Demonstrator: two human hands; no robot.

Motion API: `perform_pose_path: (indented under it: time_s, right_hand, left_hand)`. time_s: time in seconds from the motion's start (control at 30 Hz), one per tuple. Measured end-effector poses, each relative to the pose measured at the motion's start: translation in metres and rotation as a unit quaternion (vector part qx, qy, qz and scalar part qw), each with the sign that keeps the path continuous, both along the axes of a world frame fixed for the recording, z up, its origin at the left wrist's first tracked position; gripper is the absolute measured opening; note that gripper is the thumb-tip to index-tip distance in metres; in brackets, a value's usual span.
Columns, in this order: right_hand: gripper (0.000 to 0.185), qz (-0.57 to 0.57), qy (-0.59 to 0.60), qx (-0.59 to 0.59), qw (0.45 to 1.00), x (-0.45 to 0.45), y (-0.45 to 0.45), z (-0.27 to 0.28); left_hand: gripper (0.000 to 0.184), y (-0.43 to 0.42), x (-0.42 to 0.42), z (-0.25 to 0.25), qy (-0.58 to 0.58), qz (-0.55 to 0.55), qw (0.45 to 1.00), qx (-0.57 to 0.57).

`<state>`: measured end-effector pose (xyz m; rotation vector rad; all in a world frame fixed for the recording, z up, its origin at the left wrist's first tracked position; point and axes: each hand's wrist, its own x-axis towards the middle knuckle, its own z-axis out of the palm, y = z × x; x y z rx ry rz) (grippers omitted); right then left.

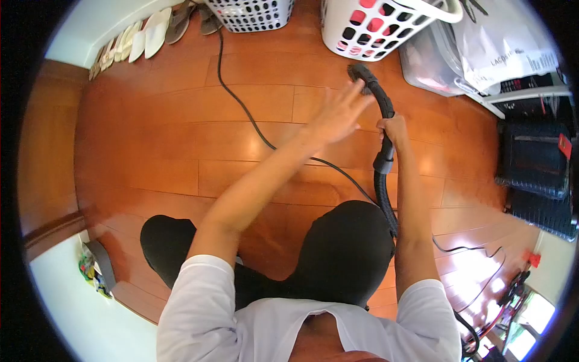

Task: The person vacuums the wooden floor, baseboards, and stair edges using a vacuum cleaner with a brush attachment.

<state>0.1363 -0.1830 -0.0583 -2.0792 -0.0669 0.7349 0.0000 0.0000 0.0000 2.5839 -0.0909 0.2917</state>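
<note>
My right hand point(395, 131) is wrapped around the black handle of a vacuum cleaner hose point(381, 181). From its front end a curved tube runs up to a dark brush nozzle point(358, 71), close to the wooden floor. My left hand point(341, 114) is slightly blurred, with its fingers stretched out towards the nozzle. Its fingertips overlap the nozzle's edge in this view; I cannot tell whether they touch it. Below my right hand, the ribbed hose drops behind my knee point(353, 241).
A black cord point(242, 108) crosses the wooden floor point(139, 151). Ahead are a white laundry basket point(338, 36), another basket point(256, 24), a clear plastic bin point(422, 66) and a row of shoes point(158, 30). Black cases point(534, 157) stand at right.
</note>
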Motion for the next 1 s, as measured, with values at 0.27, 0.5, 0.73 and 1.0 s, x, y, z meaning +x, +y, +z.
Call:
perform_pose_path:
  time_s: [0.27, 0.5, 0.73, 1.0]
  right_hand:
    - [0.02, 0.122, -0.019, 0.015, 0.992, -0.031, 0.105, 0.001]
    - [0.025, 0.277, -0.068, 0.035, 0.958, -0.059, 0.204, -0.019]
    - [0.024, 0.372, -0.081, -0.062, 0.923, -0.118, 0.207, -0.021]
    - [0.031, 0.382, -0.279, -0.073, 0.878, -0.098, 0.084, -0.037]
  left_hand:
    - [0.079, 0.042, -0.038, -0.023, 0.052, -0.017, 0.995, -0.08]
    - [0.084, 0.096, -0.047, -0.033, 0.053, 0.113, 0.991, 0.045]
    - [0.09, 0.108, -0.086, -0.037, 0.141, 0.085, 0.983, 0.079]
    - [0.094, 0.012, -0.048, -0.063, 0.062, 0.031, 0.992, 0.109]
